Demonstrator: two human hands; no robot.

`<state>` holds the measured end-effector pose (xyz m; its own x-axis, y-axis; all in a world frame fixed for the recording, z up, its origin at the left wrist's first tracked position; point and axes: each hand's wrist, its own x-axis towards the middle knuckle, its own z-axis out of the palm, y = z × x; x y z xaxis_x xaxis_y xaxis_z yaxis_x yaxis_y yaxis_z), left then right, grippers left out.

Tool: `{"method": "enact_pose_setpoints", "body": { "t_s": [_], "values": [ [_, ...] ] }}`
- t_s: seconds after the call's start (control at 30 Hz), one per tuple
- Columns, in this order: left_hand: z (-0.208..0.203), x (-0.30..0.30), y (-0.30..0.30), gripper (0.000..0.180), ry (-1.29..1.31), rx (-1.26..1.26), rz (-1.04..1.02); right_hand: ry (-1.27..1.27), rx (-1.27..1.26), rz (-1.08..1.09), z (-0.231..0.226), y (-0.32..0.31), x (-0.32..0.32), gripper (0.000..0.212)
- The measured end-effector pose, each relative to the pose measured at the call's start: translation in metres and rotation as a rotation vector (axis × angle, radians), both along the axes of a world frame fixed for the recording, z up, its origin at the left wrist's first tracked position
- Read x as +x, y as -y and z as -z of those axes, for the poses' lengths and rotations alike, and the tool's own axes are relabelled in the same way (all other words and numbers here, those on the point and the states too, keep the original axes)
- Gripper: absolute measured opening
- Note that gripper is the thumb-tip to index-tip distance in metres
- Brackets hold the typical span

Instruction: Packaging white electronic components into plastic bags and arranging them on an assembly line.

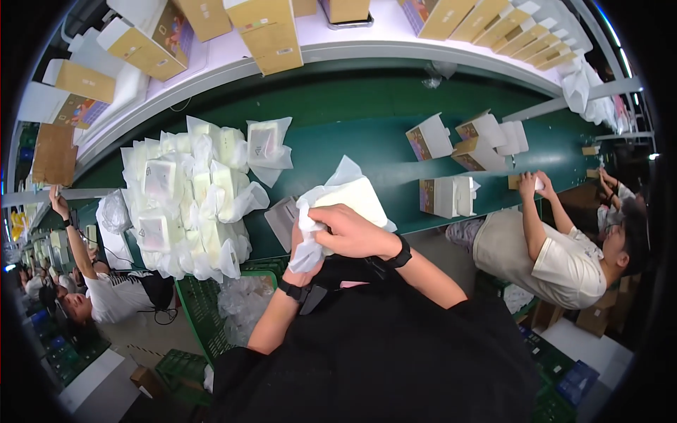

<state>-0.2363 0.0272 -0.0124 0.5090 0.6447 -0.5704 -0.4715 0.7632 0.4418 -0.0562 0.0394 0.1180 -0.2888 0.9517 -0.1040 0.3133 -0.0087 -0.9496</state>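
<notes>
Near the front edge of the green table, a pale cream box-shaped item sits in a translucent plastic bag. My right hand lies across its near side, fingers curled around the gathered plastic. Lower and to the left, my left hand grips the bunched end of the same bag; most of its fingers are hidden by plastic. A flat greyish box rests just left of my hands, partly covered by them. A big stack of similar bagged cream items stands further left.
One bagged item lies apart behind the stack. Open cartons stand on the green table to the right. Boxes line a white shelf above. A green crate of plastic sits below left. Co-workers work at both sides.
</notes>
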Motion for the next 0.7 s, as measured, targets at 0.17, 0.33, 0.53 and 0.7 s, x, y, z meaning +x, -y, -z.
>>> {"method": "enact_pose_setpoints", "body": {
  "t_s": [0.17, 0.33, 0.53, 0.7],
  "values": [
    [-0.033, 0.017, -0.011, 0.054, -0.239, 0.503, 0.104, 0.188, 0.198, 0.188, -0.066, 0.040, 0.042, 0.052],
    [-0.084, 0.020, -0.034, 0.056, 0.247, 0.062, -0.037, -0.212, -0.091, 0.602, -0.035, 0.048, 0.058, 0.072],
    [-0.116, 0.029, -0.051, 0.082, -0.569, 0.780, 0.130, -0.461, -0.180, 0.583, 0.012, 0.040, 0.030, 0.079],
    [-0.115, 0.023, -0.040, 0.085, -0.940, 0.922, 0.140, -0.197, -0.068, 0.502, 0.004, 0.034, 0.016, 0.074]
  ]
}}
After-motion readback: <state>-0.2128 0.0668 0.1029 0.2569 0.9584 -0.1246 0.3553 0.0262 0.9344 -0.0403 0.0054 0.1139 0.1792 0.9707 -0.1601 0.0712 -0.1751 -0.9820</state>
